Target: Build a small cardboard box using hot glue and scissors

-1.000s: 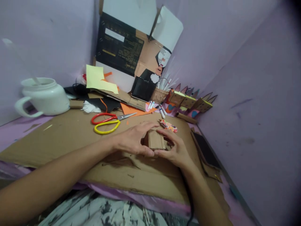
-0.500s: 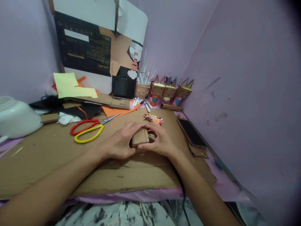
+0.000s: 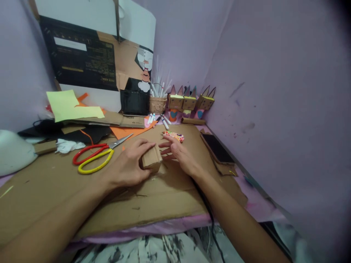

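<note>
A small brown cardboard box (image 3: 151,157) is gripped between the thumb and fingers of my left hand (image 3: 130,166), low over the cardboard sheet (image 3: 175,197) that covers the table. My right hand (image 3: 181,155) is just right of the box, its fingers apart and holding nothing. Beyond those fingertips lies a small item with a colourful floral pattern (image 3: 175,136), partly hidden by the hand. Left of my left hand rest scissors (image 3: 94,155) with one red and one yellow handle, blades pointing away to the right.
At the back right stand several cardboard animal figures (image 3: 189,102) beside a cup of white sticks (image 3: 158,105). Loose markers (image 3: 165,122) lie in front. A phone (image 3: 218,148) lies at the right near the wall. Yellow paper (image 3: 65,107) and a white pot (image 3: 15,153) are left.
My right hand has let go of the box and moved slightly away, its fingers opening. The left hand keeps hold of the box. The view has shifted a little to the right.
</note>
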`<state>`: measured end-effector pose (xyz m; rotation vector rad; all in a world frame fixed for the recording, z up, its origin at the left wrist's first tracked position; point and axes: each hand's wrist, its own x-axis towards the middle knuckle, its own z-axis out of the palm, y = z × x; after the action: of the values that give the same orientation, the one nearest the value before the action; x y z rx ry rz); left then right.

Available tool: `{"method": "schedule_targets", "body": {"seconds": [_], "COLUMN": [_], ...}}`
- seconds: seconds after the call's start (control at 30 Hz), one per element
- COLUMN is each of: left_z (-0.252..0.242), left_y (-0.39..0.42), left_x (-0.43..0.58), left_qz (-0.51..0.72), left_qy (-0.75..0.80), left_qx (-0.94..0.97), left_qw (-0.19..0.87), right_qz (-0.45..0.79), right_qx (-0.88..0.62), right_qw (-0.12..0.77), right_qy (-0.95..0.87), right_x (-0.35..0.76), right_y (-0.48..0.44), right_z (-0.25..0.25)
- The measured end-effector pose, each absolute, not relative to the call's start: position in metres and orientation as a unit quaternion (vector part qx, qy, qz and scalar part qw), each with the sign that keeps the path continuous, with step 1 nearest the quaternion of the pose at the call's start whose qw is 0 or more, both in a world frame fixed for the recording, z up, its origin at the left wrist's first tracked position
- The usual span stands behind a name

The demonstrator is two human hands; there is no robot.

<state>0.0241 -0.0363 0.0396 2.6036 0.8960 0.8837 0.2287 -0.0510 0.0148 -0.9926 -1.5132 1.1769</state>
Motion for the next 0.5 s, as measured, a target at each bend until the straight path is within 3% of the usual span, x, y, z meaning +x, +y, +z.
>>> {"method": "schedule_targets", "body": {"seconds": [0.2,0.5], "left_z": [0.045,0.028], "left_y": [-0.035,-0.041], "left_x": [0.017,0.038], "left_qz": [0.35,0.312], "left_qy": [0.329,0.277], "left_qx": [0.869,0.905], "left_qw": [0.117,0.084], "right_qz": [0.45,0.405], "right_qx": [-0.414,-0.411], "right_qw": [0.51,0.561], "right_qy": [-0.605,-0.593], "right_x": [0.229,0.233], "right_y": [-0.046,-0.043], "right_z": [0.013,0.01]}}
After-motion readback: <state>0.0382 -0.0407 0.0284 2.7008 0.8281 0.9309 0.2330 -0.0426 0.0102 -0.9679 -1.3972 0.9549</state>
